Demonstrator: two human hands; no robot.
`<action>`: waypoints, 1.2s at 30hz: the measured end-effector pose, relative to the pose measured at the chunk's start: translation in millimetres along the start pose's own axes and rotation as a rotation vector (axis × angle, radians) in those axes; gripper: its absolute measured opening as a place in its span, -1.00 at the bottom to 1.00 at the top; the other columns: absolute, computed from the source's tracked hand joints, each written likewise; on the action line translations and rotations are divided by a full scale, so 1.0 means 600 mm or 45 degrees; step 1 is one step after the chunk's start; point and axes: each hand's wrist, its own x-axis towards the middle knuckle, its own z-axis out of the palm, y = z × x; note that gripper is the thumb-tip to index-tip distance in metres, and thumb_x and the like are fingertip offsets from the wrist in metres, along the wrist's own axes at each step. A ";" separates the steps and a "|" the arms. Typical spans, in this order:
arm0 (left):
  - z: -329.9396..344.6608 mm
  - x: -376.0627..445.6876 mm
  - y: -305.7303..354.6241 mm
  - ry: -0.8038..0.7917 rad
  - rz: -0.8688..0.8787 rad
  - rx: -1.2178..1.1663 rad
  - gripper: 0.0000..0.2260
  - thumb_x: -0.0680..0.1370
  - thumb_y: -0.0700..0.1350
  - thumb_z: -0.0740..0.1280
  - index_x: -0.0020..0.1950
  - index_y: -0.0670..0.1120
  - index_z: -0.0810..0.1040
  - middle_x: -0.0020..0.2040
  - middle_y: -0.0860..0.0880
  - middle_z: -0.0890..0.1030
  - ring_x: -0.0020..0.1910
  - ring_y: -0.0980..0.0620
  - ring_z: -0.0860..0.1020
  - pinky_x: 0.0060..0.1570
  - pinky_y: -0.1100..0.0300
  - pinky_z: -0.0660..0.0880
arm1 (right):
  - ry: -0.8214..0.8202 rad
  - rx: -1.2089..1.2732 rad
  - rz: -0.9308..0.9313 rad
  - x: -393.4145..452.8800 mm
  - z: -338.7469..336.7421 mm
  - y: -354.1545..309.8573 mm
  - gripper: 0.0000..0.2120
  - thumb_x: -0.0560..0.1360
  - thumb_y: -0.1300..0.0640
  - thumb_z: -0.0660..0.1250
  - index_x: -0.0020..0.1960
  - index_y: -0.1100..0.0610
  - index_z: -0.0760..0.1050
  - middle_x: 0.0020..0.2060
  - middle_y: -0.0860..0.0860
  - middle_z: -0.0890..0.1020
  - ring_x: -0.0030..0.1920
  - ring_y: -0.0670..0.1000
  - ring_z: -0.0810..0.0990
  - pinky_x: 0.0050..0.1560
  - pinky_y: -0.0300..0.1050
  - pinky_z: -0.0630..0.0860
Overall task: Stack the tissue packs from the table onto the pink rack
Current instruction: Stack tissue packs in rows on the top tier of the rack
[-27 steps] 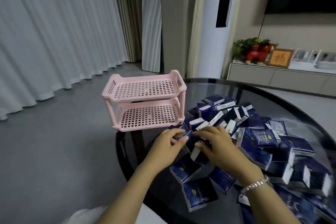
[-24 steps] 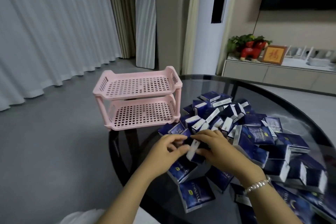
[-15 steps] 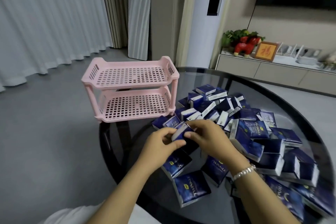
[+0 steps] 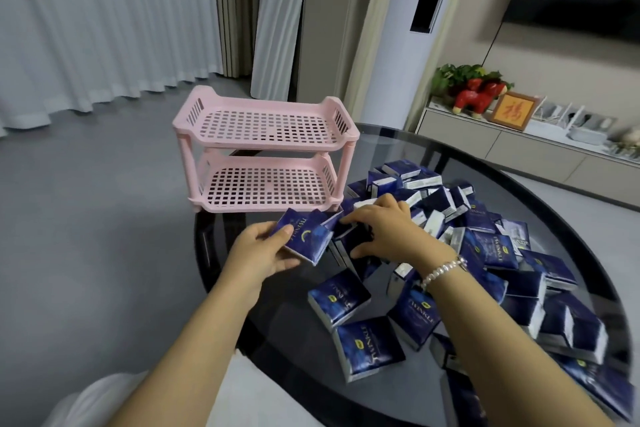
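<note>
A pink two-tier rack (image 4: 266, 125) stands at the left edge of the round glass table (image 4: 415, 156), both perforated shelves bare. Several dark blue tissue packs (image 4: 491, 246) lie heaped to its right and toward me. My left hand (image 4: 258, 253) grips a small stack of tissue packs (image 4: 304, 236) just in front of the rack's lower shelf. My right hand (image 4: 384, 229) lies over the heap beside that stack, its fingers curled round packs beneath it; which ones it holds is hidden.
More packs (image 4: 367, 347) lie loose near the table's front edge. Grey floor and white curtains lie left of the table. A low cabinet (image 4: 502, 146) with a red figure, a plant and a framed picture stands behind on the right.
My left hand has lifted a stack of packs up and leftward, closer to the rack. My right hand has shifted further over the heap. The view has turned left.
</note>
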 end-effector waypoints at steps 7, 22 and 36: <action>-0.003 -0.005 0.006 -0.085 -0.122 -0.157 -0.64 0.51 -0.39 0.30 0.26 -0.12 0.40 0.15 -0.14 0.55 -0.03 -0.05 0.63 -0.15 0.08 0.63 | 0.005 -0.049 -0.076 0.008 0.004 -0.003 -0.61 0.38 -0.08 0.43 0.18 -0.06 0.50 0.04 -0.12 0.48 0.16 0.03 0.21 0.18 -0.06 0.09; -0.009 -0.012 -0.004 0.122 -0.014 -0.045 -0.55 0.49 -0.19 0.41 0.34 -0.05 0.37 0.14 -0.09 0.57 -0.16 0.02 0.61 -0.33 0.21 0.55 | 0.294 0.456 -0.045 0.009 0.002 -0.008 -0.71 0.51 0.05 0.31 0.22 -0.07 0.41 0.10 -0.03 0.51 0.22 0.04 0.40 0.25 -0.07 0.28; 0.007 -0.023 0.000 -0.084 -0.058 -0.208 -0.71 0.55 -0.17 0.32 0.25 -0.21 0.43 0.05 -0.16 0.65 0.01 -0.10 0.65 0.09 -0.14 0.54 | 0.589 1.638 0.547 -0.004 0.062 -0.086 -0.81 0.48 0.02 0.36 -0.15 0.12 0.42 -0.19 0.06 0.57 -0.19 -0.01 0.56 -0.07 -0.06 0.54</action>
